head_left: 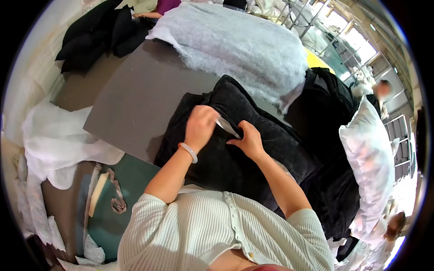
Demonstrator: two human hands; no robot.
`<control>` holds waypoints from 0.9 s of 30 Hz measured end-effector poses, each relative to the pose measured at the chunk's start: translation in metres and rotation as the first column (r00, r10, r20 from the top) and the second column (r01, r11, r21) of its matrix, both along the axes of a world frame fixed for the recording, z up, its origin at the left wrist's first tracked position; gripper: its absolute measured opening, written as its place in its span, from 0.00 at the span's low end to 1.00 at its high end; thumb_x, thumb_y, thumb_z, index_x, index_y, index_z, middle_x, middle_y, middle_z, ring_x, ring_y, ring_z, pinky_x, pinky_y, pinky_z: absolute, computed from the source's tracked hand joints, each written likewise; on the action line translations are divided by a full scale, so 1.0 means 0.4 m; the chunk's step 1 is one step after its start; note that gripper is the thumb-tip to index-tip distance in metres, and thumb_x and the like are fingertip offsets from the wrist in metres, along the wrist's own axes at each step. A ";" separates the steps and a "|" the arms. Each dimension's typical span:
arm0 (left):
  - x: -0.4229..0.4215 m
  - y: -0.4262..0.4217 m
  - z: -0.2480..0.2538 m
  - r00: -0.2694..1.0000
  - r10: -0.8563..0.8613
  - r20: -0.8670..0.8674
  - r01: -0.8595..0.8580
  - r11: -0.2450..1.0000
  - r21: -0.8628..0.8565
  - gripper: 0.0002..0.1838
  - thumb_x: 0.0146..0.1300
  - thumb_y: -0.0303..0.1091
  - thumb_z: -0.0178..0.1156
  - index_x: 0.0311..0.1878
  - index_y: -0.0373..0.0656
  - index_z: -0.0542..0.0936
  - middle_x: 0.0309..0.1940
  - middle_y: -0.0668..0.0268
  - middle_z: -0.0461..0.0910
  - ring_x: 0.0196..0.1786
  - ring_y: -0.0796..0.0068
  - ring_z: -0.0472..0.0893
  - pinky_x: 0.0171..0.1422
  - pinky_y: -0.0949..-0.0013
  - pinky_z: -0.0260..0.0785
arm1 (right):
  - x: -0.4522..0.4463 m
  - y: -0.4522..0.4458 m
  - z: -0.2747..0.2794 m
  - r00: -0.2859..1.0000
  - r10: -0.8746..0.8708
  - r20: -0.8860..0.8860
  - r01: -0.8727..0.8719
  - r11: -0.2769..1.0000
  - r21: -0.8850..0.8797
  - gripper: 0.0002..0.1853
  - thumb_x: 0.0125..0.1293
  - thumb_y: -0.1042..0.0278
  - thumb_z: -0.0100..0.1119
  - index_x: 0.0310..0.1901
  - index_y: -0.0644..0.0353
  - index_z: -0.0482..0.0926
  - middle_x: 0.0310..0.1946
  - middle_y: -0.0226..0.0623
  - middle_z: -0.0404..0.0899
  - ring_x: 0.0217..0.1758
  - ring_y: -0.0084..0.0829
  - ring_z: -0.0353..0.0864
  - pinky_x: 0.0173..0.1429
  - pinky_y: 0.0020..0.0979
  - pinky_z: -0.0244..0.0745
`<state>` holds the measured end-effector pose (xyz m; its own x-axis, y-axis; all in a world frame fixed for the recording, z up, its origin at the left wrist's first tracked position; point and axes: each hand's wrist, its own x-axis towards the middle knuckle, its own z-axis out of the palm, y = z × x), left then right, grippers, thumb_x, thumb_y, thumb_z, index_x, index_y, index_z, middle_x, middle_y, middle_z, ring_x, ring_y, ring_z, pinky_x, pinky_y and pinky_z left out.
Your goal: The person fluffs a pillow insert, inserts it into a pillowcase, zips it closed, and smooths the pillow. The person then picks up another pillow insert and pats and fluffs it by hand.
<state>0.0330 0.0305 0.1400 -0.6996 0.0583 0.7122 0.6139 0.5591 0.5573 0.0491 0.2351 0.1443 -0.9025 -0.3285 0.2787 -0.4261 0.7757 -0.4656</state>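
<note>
A folded black plush fabric piece [226, 158] lies in front of me on the grey tabletop. A narrow white strip [228, 128] shows in a gap of the plush between my hands; whether it is lining, a label or filling I cannot tell. My left hand [201, 126], with a pale bracelet on its wrist, is closed on the plush at the strip's left end, slightly blurred and its fingertips hidden. At the strip's right end, my right hand [247, 141] pinches the edge of the plush between thumb and fingers.
White fluffy batting [239, 45] covers the table's far side. Black cushions [90, 36] lie far left, near a person's arm [151, 14]. More black fabric [330, 158] and a white pillow [368, 162] are on the right. White cloth [58, 140] hangs at left. Other people are at right.
</note>
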 end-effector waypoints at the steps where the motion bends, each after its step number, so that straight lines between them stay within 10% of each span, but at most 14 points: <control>1: -0.019 -0.021 -0.010 0.987 0.118 0.109 -0.125 0.990 0.058 0.06 0.61 0.32 0.61 0.33 0.39 0.80 0.33 0.60 0.79 0.43 0.56 0.78 0.49 0.59 0.71 | 0.002 -0.001 0.000 1.000 -0.008 -0.008 0.008 1.000 -0.013 0.28 0.39 0.62 0.80 0.38 0.61 0.70 0.36 0.42 0.75 0.43 0.47 0.76 0.45 0.42 0.71; 9: -0.037 -0.059 0.037 0.730 0.229 0.644 -0.145 0.973 -0.182 0.22 0.60 0.52 0.64 0.32 0.37 0.84 0.32 0.49 0.82 0.41 0.48 0.81 0.45 0.54 0.72 | 0.013 -0.004 0.008 1.000 -0.019 -0.012 0.019 1.000 -0.025 0.31 0.39 0.59 0.80 0.41 0.59 0.70 0.38 0.41 0.75 0.45 0.47 0.76 0.48 0.40 0.72; 17: -0.105 -0.112 -0.127 0.854 -0.105 0.509 0.042 0.990 0.135 0.13 0.65 0.38 0.60 0.41 0.37 0.85 0.38 0.50 0.83 0.45 0.49 0.81 0.51 0.56 0.72 | 0.025 -0.004 0.018 0.998 0.028 -0.060 -0.027 1.000 0.011 0.33 0.42 0.61 0.79 0.51 0.54 0.73 0.44 0.40 0.75 0.48 0.46 0.76 0.50 0.41 0.73; 27: -0.140 -0.082 -0.069 0.869 0.031 0.493 0.067 0.981 -0.181 0.08 0.63 0.32 0.60 0.35 0.36 0.79 0.37 0.51 0.80 0.44 0.48 0.79 0.48 0.52 0.70 | 0.013 -0.051 0.080 0.992 0.123 0.017 -0.114 0.853 0.510 0.47 0.43 0.50 0.77 0.68 0.32 0.65 0.41 0.42 0.69 0.37 0.42 0.80 0.41 0.38 0.77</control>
